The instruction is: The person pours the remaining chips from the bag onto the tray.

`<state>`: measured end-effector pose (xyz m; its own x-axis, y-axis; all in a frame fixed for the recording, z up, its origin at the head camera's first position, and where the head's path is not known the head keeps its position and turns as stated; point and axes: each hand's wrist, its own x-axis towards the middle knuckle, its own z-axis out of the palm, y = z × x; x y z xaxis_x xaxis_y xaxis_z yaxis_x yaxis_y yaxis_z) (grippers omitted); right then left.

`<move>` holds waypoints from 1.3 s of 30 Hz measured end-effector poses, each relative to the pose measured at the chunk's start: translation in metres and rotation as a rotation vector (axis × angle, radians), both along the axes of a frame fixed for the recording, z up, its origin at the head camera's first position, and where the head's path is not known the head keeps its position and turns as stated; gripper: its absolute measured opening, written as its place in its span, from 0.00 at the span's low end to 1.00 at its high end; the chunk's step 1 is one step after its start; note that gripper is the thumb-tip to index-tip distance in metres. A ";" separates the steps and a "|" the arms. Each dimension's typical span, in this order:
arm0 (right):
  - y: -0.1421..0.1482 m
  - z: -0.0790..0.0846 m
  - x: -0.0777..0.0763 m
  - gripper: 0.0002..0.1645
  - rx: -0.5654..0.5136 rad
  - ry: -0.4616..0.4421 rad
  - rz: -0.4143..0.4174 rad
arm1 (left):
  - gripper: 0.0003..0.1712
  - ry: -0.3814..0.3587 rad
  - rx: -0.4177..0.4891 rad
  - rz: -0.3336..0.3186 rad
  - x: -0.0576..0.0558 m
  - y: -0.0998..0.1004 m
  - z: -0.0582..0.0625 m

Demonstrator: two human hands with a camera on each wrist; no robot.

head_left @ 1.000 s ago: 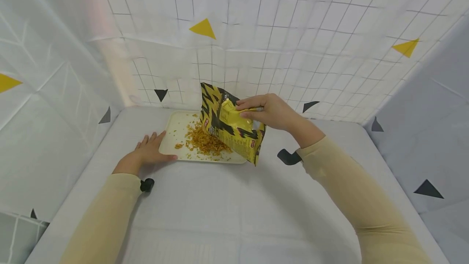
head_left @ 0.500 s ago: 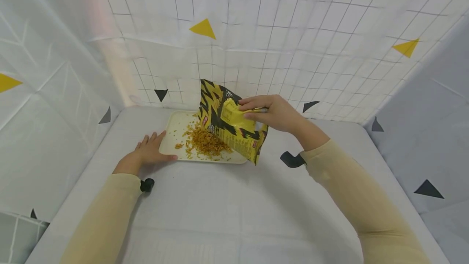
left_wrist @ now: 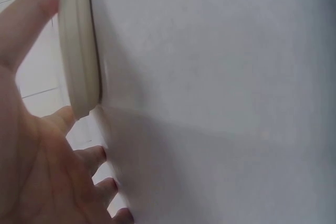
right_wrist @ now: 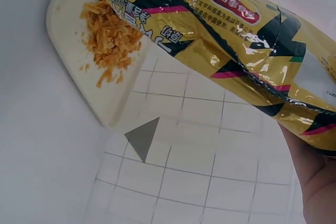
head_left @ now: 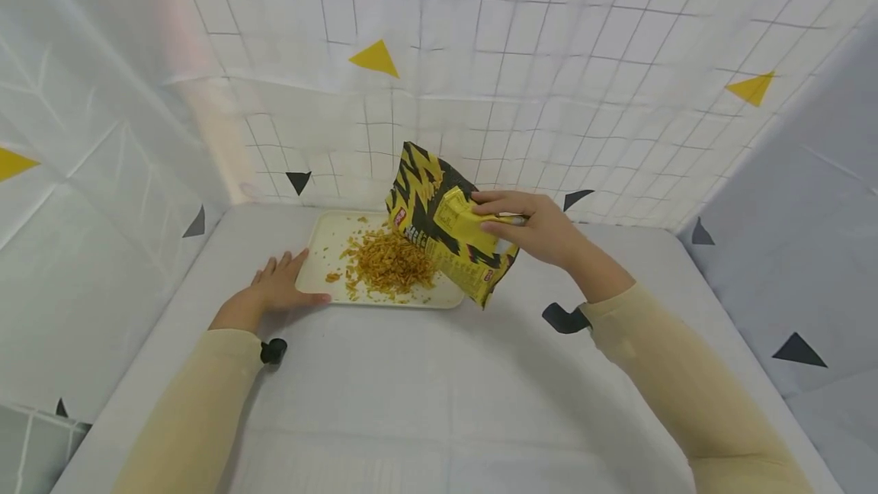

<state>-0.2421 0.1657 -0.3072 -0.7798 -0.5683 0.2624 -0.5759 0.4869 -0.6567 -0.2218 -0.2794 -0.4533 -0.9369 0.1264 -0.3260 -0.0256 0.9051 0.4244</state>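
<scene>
Fingers (head_left: 497,206) of the right hand (head_left: 545,233) pinch a fold of the yellow and black bag (head_left: 442,227), which is tilted ahead of them and to their left. Beyond the bag's left end, a heap of flakes (head_left: 391,261) lies on the tray (head_left: 315,277), well apart from these fingers. On the other side, the left hand (head_left: 277,286) has its fingers spread, clasping nothing, around the tray's near left corner, on the worktop (head_left: 370,402).

It seems to me that pouring from the bag is in hand, and is well advanced; how much remains inside I cannot tell. Any next move calls for a steady pinch, with the lower end kept above the heap.

Left wrist view alone shows the thumb (left_wrist: 31,17) against the tray's outer wall and other fingertips down on the worktop; no flakes appear there. Right wrist view shows the bag's print closely, but hides the pinch, which the head view gives.
</scene>
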 end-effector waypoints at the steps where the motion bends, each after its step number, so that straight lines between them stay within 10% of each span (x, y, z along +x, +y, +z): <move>1: 0.002 -0.001 0.001 0.18 -0.002 0.002 -0.007 | 0.72 -0.001 -0.003 0.000 0.000 0.000 0.000; 39: 0.098 -0.055 0.054 0.21 -0.260 0.062 -0.228 | 0.71 -0.008 0.019 -0.006 0.002 0.001 0.002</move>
<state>-0.1884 0.2639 -0.3619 -0.8571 -0.2899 0.4259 -0.5141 0.4287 -0.7429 -0.2203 -0.2786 -0.4515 -0.9334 0.1384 -0.3310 -0.0234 0.8972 0.4411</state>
